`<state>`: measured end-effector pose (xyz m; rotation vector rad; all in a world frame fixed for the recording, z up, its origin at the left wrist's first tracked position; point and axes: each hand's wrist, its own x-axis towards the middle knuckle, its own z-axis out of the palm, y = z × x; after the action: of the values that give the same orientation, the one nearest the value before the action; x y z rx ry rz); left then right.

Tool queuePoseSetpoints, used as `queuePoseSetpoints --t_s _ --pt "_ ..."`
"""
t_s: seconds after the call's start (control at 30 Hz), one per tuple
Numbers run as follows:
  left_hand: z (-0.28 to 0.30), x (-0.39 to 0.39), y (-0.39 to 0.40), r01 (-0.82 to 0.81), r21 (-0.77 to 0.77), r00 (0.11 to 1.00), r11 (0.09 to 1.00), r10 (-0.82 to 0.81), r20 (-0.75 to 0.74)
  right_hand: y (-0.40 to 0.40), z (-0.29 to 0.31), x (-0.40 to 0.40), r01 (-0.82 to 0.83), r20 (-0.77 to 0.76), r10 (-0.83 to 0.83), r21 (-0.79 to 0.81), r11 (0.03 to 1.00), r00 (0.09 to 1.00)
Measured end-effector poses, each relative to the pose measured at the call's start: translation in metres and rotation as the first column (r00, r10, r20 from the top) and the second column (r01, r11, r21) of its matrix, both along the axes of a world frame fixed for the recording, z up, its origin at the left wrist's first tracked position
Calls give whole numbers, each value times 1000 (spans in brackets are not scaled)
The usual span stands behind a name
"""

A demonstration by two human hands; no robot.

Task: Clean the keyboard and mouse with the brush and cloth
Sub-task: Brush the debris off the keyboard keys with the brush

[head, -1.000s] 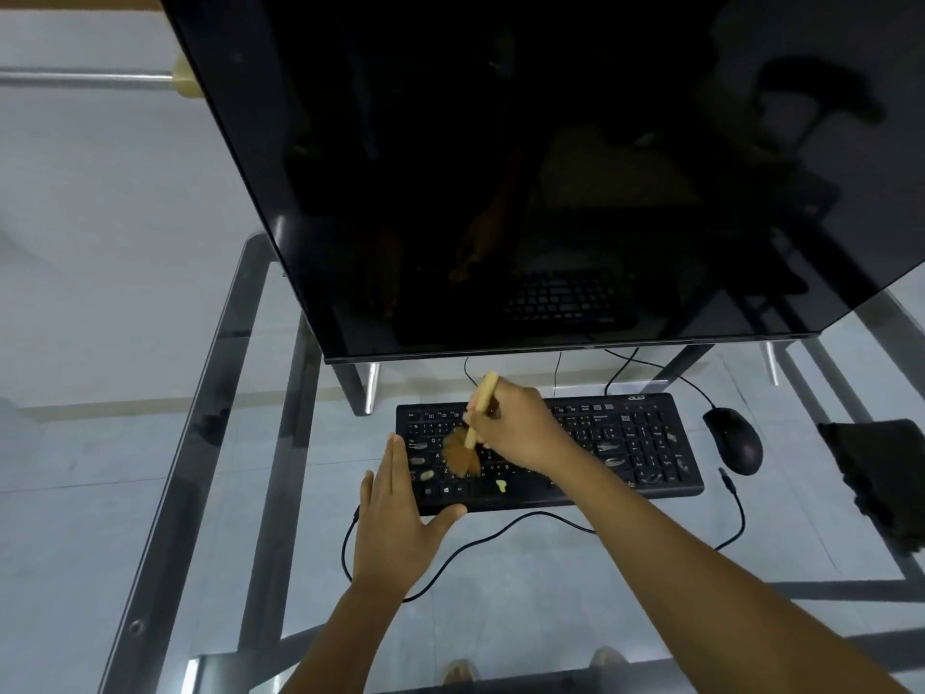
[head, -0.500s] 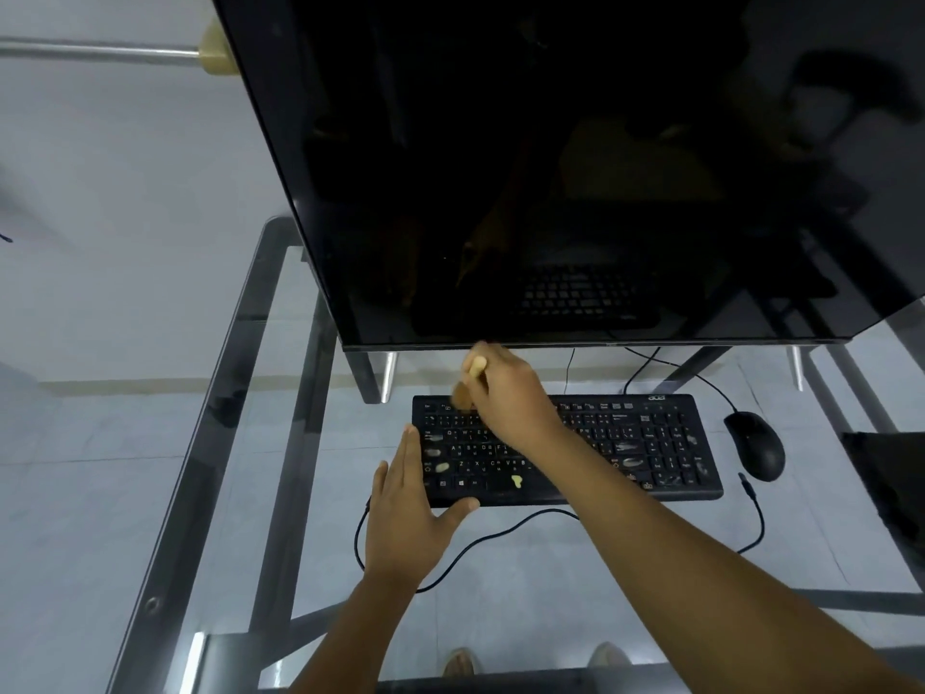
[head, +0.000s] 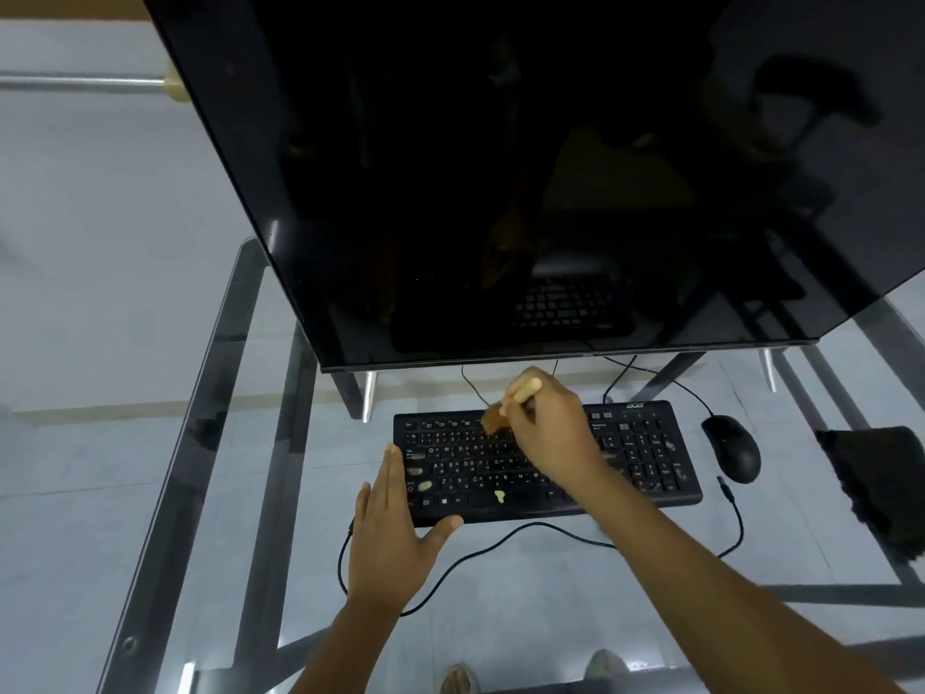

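Note:
A black keyboard (head: 645,453) lies on the glass desk, with pale crumbs on several keys. My right hand (head: 553,430) grips a small wooden-handled brush (head: 495,419), whose brown bristles touch the top key rows left of centre. My left hand (head: 393,533) lies flat with fingers apart against the keyboard's left front corner, thumb along the front edge. A black mouse (head: 732,447) sits to the right of the keyboard. A dark cloth (head: 881,483) lies crumpled at the far right.
A large dark monitor (head: 500,167) hangs over the back of the glass desk (head: 150,443), its lower edge just behind the keyboard. A black cable (head: 500,538) loops in front of the keyboard. Metal frame bars run under the glass; feet show below.
My right hand carried the brush from the lower left keys up to the top rows. My left hand stayed at the keyboard's left corner. The camera view shifted slightly.

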<state>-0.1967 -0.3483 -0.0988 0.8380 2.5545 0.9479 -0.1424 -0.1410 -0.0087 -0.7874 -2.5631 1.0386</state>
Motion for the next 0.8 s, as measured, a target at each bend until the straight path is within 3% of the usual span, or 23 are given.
queuePoseSetpoints --t_s 0.03,0.1,0.13,0.2,0.27,0.3,0.4,0.47,0.53,0.63,0.73,0.8 --pt "0 0 1 -3 -2 1000 1000 3 1 -4 0 1 -8 -10 8 -55 998 1000" --pt "-1 0 1 -3 -13 1000 1000 3 -16 -17 -3 0 -160 129 187 -196 968 974" --pt "-3 -1 1 -6 -18 1000 1000 6 -17 -23 -5 1 -230 198 257 -146 962 946" --pt "-5 -2 0 1 -36 1000 999 -1 0 -22 -9 3 -139 176 145 -41 989 974" --pt "-7 -4 1 22 -50 1000 998 -22 -10 -16 -7 3 -16 50 17 -28 999 999" --pt "-8 -5 1 32 -66 999 997 -34 -38 -14 -5 1 -19 29 21 -52 998 999" --pt "-3 -2 6 81 -148 984 986 -103 -149 -15 -1 1 -161 162 175 -93 983 971" --pt "4 2 17 143 -152 962 978 -174 -209 -3 0 0 21 59 -18 -51 998 998" --pt "11 6 32 197 -134 947 971 -224 -230 15 -1 0 144 -36 -150 -125 982 988" --pt "16 12 50 264 -123 941 957 -283 -183 19 -2 5 56 64 -47 -145 988 997" --pt "18 21 58 291 -66 949 954 -297 -103 28 1 12 185 -49 -191 -106 977 980" --pt "16 24 59 302 -48 947 952 -305 -97 32 -1 15 165 6 -166 -159 973 986"
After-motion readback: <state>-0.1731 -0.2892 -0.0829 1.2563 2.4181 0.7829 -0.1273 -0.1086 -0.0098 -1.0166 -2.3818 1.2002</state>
